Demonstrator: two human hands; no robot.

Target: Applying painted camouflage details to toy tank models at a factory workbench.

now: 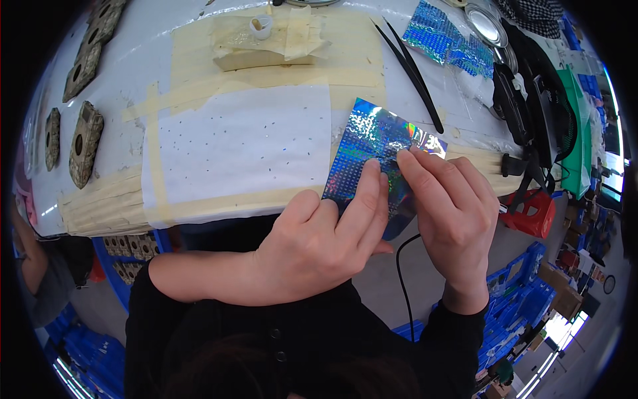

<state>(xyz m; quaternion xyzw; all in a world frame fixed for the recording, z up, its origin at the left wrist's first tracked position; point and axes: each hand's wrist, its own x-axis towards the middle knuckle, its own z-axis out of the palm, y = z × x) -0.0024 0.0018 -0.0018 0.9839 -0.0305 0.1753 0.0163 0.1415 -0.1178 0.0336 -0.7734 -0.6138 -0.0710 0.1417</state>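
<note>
A shiny blue holographic sheet (362, 149) with rows of tiny squares lies partly on the table edge, its lower part sticking out over the edge. My left hand (325, 239) grips it from the left, index finger stretched across its face and thumb partly below it. My right hand (452, 206) has its fingertips pressed together on the sheet's right side, close to the left fingertips. Whatever may be between the fingertips is too small to see. To the left, white paper (232, 143) taped to the table carries many tiny dark specks. Black tweezers (415, 76) lie beyond the sheet.
A small white cup (260, 27) stands on a tape-covered block (266, 56) at the back. Camouflage-patterned parts with round holes (86, 145) lie at left. More holographic pieces (445, 40), a round metal tin (486, 25) and a black bag (535, 93) sit at right. A black cable (401, 272) hangs below.
</note>
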